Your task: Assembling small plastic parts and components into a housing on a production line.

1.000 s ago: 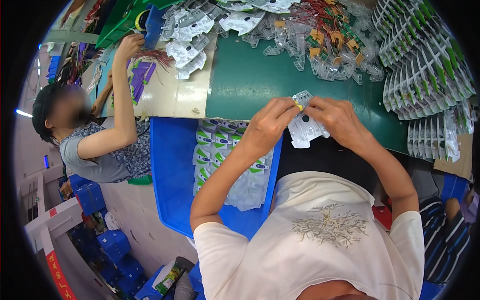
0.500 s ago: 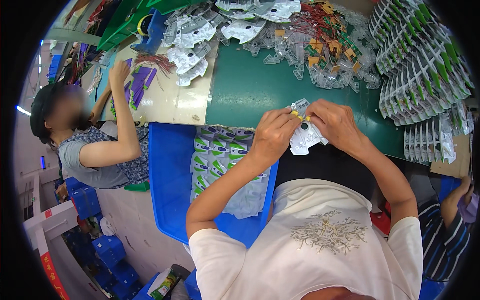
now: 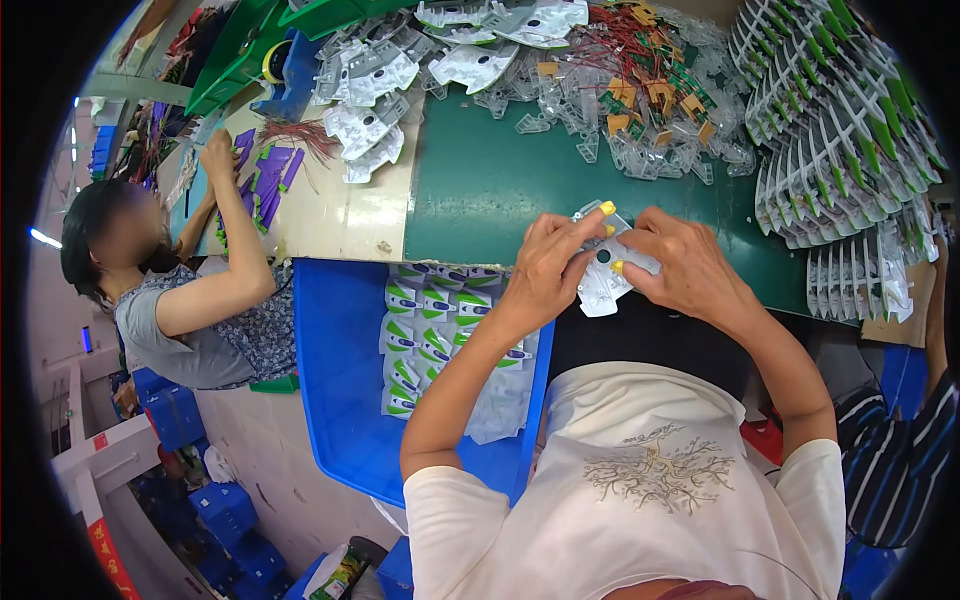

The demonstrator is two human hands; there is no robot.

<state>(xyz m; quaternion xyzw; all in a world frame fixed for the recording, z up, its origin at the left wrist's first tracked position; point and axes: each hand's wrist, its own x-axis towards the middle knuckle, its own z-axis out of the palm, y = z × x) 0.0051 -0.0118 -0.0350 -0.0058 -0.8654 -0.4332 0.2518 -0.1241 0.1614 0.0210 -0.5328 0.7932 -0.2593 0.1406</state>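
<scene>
Between my hands, at the front edge of the green table, is a white and grey plastic shell (image 3: 598, 296) with a dark round hole. My left hand (image 3: 545, 268) grips its left side, with the index finger stretched over the top. From the other side my right hand (image 3: 690, 262) holds it, thumb near the hole and the other fingers curled at the upper edge. Yellow covers sit on some of my fingertips. Part of the shell is hidden behind my fingers.
Farther back lie similar shells (image 3: 478, 66), clear plastic pieces and orange-green parts with red wires (image 3: 655, 95). Stacked shells with green edges (image 3: 825, 130) stand at right. A blue bin (image 3: 345, 440) holds white-green pieces below. At left, a co-worker (image 3: 190, 300) handles purple strips (image 3: 270, 185).
My fingers have spread a little on the shell: the left index finger is now extended and the right thumb has moved down. The shell stays in nearly the same place.
</scene>
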